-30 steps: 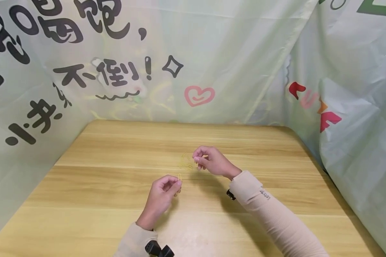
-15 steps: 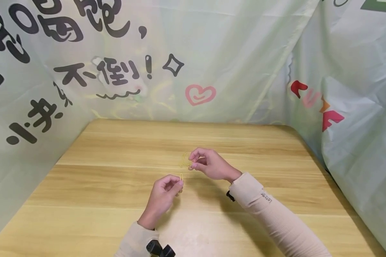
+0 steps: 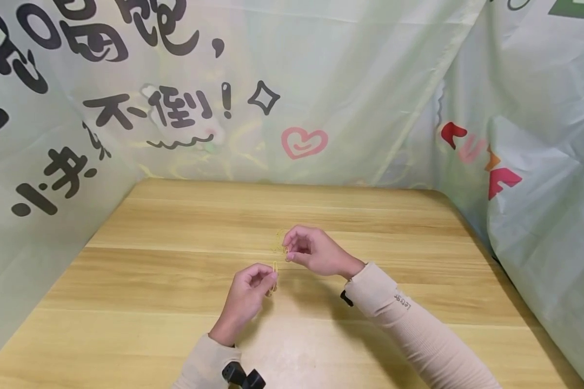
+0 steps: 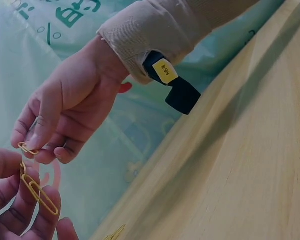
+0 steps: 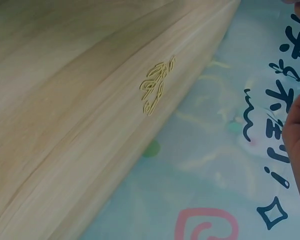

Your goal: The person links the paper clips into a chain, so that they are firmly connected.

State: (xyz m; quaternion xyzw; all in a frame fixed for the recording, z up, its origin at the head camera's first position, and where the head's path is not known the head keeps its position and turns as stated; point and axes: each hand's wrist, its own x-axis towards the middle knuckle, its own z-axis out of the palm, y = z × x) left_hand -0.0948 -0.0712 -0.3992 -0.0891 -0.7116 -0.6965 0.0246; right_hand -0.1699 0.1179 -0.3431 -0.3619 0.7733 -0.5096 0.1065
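Near the middle of the table, my left hand (image 3: 247,292) pinches a yellow paper clip (image 3: 274,268) that stands up from between thumb and fingers. A second linked clip (image 4: 42,197) hangs against its fingers in the left wrist view. Just beyond and to the right, my right hand (image 3: 316,251) holds another yellow paper clip (image 4: 28,148) between thumb and fingertips. The two hands are close together, clips a small gap apart, both above the wood. Only part of a hand (image 5: 299,135) shows at the right edge of the right wrist view.
A small heap of yellow paper clips (image 5: 157,85) lies on the wooden table (image 3: 151,281), partly behind the right hand in the head view. Printed cloth sheets (image 3: 360,97) hang along the back and both sides. Each wrist wears a black camera (image 3: 243,375).
My right hand has moved left and slightly nearer, from beside the heap toward the left hand, bringing its paper clip along. The left hand has stayed almost still with its clips.
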